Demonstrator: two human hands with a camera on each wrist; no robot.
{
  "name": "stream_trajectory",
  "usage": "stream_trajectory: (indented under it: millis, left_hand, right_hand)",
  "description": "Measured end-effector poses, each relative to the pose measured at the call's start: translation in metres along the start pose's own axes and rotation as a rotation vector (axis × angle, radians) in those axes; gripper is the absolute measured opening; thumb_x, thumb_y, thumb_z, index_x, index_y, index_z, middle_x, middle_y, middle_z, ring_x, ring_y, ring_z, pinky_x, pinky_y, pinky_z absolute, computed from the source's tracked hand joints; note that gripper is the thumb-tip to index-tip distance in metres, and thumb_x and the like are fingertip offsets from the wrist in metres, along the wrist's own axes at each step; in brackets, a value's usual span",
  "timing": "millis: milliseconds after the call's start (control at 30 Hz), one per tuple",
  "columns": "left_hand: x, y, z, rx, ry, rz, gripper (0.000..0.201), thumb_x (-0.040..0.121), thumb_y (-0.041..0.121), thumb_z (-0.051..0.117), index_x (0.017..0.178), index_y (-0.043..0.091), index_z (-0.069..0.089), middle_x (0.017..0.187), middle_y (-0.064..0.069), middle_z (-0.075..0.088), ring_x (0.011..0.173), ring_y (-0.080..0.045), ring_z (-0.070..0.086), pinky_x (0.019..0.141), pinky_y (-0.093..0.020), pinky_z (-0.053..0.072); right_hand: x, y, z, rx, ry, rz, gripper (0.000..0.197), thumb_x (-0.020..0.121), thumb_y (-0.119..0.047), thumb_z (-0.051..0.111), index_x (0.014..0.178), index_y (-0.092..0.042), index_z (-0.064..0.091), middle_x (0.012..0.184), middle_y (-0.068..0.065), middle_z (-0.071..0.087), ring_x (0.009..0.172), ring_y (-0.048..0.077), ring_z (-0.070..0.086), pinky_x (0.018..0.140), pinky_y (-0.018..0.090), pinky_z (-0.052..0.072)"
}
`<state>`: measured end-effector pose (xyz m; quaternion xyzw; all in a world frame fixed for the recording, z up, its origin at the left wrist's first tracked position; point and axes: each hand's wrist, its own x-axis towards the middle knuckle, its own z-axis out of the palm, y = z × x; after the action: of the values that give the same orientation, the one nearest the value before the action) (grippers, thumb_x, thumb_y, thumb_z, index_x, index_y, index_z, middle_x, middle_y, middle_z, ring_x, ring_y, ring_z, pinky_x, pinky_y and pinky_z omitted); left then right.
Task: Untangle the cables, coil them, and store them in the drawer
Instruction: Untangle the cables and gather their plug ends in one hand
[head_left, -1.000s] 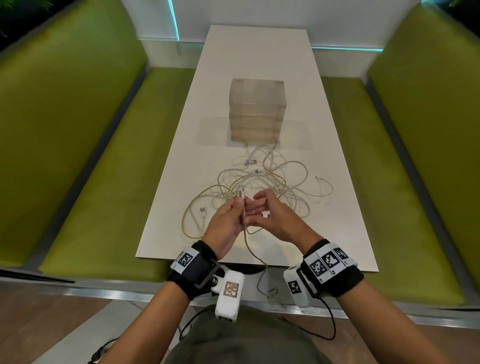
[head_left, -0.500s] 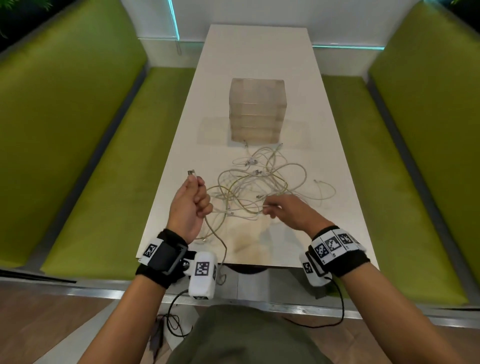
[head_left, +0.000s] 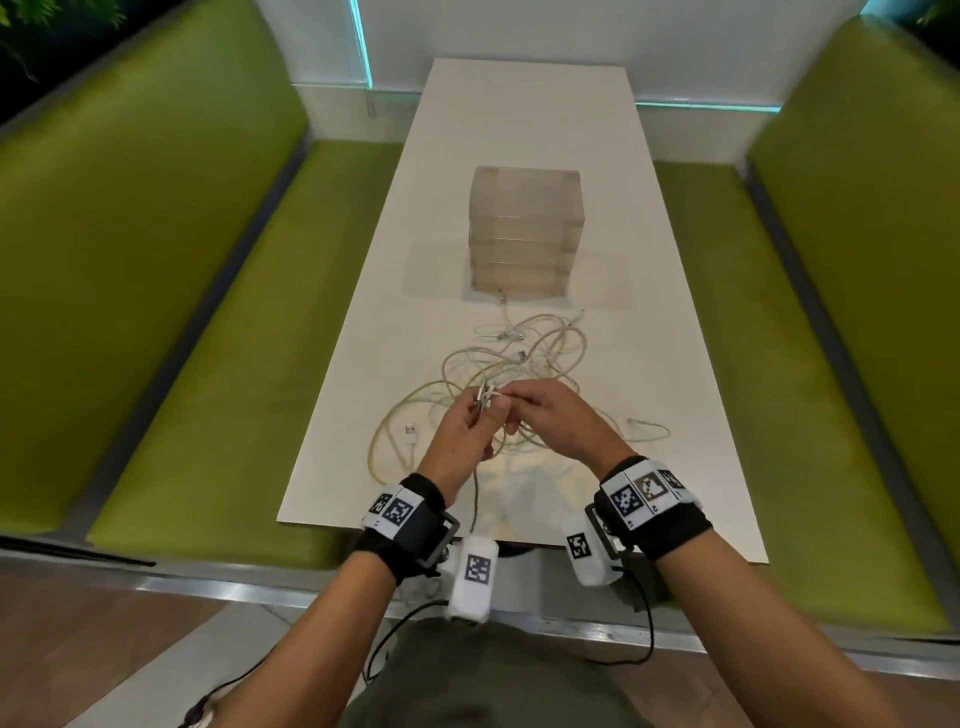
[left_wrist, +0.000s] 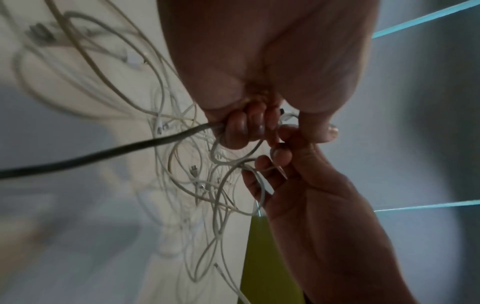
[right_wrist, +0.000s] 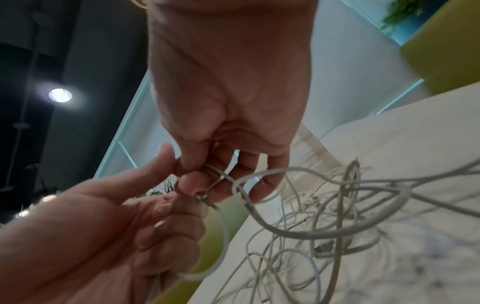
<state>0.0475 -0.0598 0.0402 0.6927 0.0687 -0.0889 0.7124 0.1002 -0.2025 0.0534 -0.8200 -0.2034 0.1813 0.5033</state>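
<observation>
A loose USB plug (head_left: 411, 430) lies at the left edge of the tangled white cables (head_left: 524, 364) on the white bench (head_left: 519, 119). Above the tangle, the left hand (head_left: 462, 426) grips a cable (right_wrist: 221, 226) in curled fingers, while the right hand (head_left: 561, 421) pinches the same strand just beside it. A translucent drawer unit (head_left: 524, 228), closed, stands farther back between green seats (head_left: 197, 322).

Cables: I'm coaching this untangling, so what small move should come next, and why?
Probably draw the left hand away again, feeding cable through the right hand: both pinch one strand above the tangled cables, and nothing is coiled yet.
</observation>
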Motion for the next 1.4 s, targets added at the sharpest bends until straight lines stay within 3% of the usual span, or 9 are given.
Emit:
stream_trajectory:
  millis: [133,367,467,567,833,1000,1100,1233,1400]
  left_hand:
    - [0.002,-0.005,0.005,-0.1,0.052,-0.016,0.03,0.097,0.041,0.046,0.094,0.013,0.056,0.07,0.001,0.058,0.054,-0.006,0.038,0.054,-0.021,0.034]
    - [0.007,-0.001,0.002,-0.021,0.271,0.086,0.024,0.09,0.025,0.063,0.071,0.016,0.05,0.053,0.015,0.044,0.053,-0.007,0.039,0.06,-0.029,0.036]
    - [0.0,0.019,-0.006,-0.131,0.272,0.125,0.025,0.094,0.023,0.057,0.072,0.014,0.05,0.049,0.012,0.034,0.046,-0.007,0.028,0.049,-0.025,0.03]
    - [-0.004,0.044,-0.023,-0.289,0.289,0.208,0.041,0.097,0.017,0.05,0.058,0.027,0.052,0.048,0.012,0.03,0.043,-0.006,0.023,0.042,-0.019,0.026]
    - [-0.001,0.038,-0.067,-0.304,0.502,0.206,0.025,0.099,0.03,0.049,0.077,0.017,0.051,0.05,0.01,0.025,0.044,-0.007,0.02,0.041,-0.02,0.023]
    - [0.005,0.017,-0.045,0.095,0.347,0.135,0.028,0.097,0.034,0.05,0.084,0.011,0.06,0.054,0.009,0.033,0.045,-0.007,0.027,0.046,-0.026,0.027]
    - [0.01,0.01,-0.024,0.327,0.224,0.182,0.039,0.094,0.04,0.054,0.082,0.003,0.056,0.06,0.006,0.04,0.05,-0.006,0.034,0.054,-0.031,0.031]
    - [0.011,0.01,-0.004,0.47,0.083,0.196,0.022,0.093,0.031,0.057,0.076,0.019,0.053,0.059,0.008,0.042,0.051,-0.003,0.04,0.051,-0.017,0.03]
    - [0.011,0.013,-0.002,0.603,-0.002,0.177,0.028,0.095,0.032,0.055,0.08,0.007,0.055,0.061,0.0,0.049,0.056,-0.015,0.043,0.051,-0.02,0.029]
  right_hand:
    - [-0.002,-0.003,-0.004,-0.05,-0.026,-0.003,0.034,0.093,-0.02,0.056,0.063,-0.036,0.06,0.062,-0.01,0.06,0.057,-0.002,0.05,0.061,0.014,0.039]
    - [0.007,0.013,0.0,-0.273,-0.057,0.088,0.016,0.089,-0.024,0.062,0.077,-0.013,0.063,0.074,-0.004,0.064,0.071,0.016,0.058,0.066,0.028,0.043]
    - [0.017,0.03,-0.004,-0.412,-0.035,0.08,0.014,0.088,-0.02,0.063,0.087,-0.007,0.068,0.078,-0.003,0.058,0.078,0.018,0.055,0.071,0.032,0.042]
    - [0.025,0.052,-0.015,-0.44,0.066,0.118,0.012,0.087,-0.013,0.062,0.084,-0.003,0.069,0.084,0.011,0.065,0.084,0.027,0.06,0.072,0.031,0.04]
    - [0.017,0.048,-0.032,-0.219,0.227,0.016,0.013,0.09,-0.015,0.061,0.089,-0.004,0.067,0.087,0.008,0.067,0.086,0.022,0.058,0.072,0.023,0.038]
    - [0.014,0.036,-0.027,-0.294,0.21,-0.158,0.013,0.087,-0.014,0.065,0.095,-0.013,0.074,0.088,-0.011,0.062,0.093,0.012,0.052,0.082,0.009,0.034]
    - [0.011,0.028,-0.022,-0.221,0.215,-0.19,0.011,0.085,-0.015,0.067,0.092,-0.013,0.075,0.084,-0.019,0.06,0.089,0.01,0.054,0.081,0.02,0.04]
    - [0.005,0.018,-0.021,-0.098,0.153,-0.154,0.009,0.086,-0.008,0.065,0.09,-0.006,0.073,0.081,0.002,0.066,0.077,-0.001,0.055,0.075,0.013,0.04]
    - [0.0,0.021,-0.023,-0.008,0.151,-0.036,0.008,0.087,-0.014,0.064,0.085,-0.009,0.07,0.081,0.006,0.068,0.079,0.013,0.061,0.075,0.022,0.045]
